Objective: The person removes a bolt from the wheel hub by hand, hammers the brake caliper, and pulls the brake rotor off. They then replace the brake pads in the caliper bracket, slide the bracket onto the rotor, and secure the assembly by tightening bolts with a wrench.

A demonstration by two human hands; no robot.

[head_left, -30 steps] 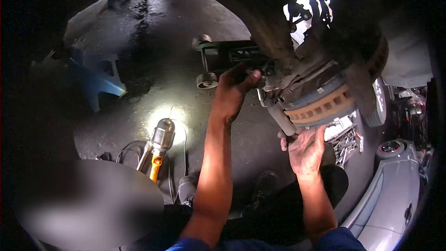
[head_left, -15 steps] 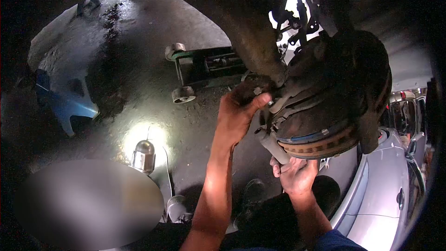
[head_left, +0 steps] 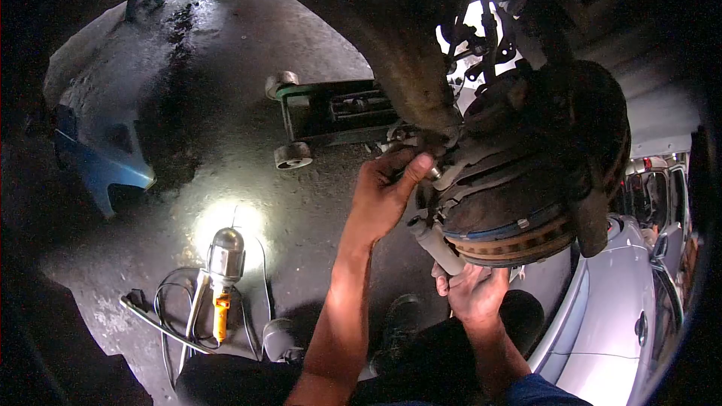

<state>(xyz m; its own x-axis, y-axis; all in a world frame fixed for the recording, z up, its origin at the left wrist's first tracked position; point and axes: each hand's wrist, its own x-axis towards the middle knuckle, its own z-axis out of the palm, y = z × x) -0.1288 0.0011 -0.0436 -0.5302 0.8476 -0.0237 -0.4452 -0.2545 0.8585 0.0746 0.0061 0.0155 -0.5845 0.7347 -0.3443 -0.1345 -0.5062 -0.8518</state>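
Observation:
Under a raised vehicle, my left hand (head_left: 385, 199) is closed at the joint beside the brake assembly. Its thumb presses a small shiny metal fitting (head_left: 435, 172), and the fingers behind are in shadow. The dark suspension arm (head_left: 417, 83) comes down to this joint. My right hand (head_left: 475, 295) is below the rusty-edged brake disc (head_left: 519, 244), palm up. Its curled fingers are at the lower end of a light grey tube (head_left: 436, 246), which slants beside the disc; part of the grip is hidden.
A lit work lamp (head_left: 227, 256) with a yellow handle lies on the floor among cables and a metal bar. Beyond are a wheeled trolley jack (head_left: 331, 109) and a blue metal stand (head_left: 109, 165). A silver car (head_left: 609, 308) is at the right.
The view has shifted slightly, and both hands keep their places at the brake assembly. A blurred patch at lower left is gone, uncovering the lamp's handle and cables.

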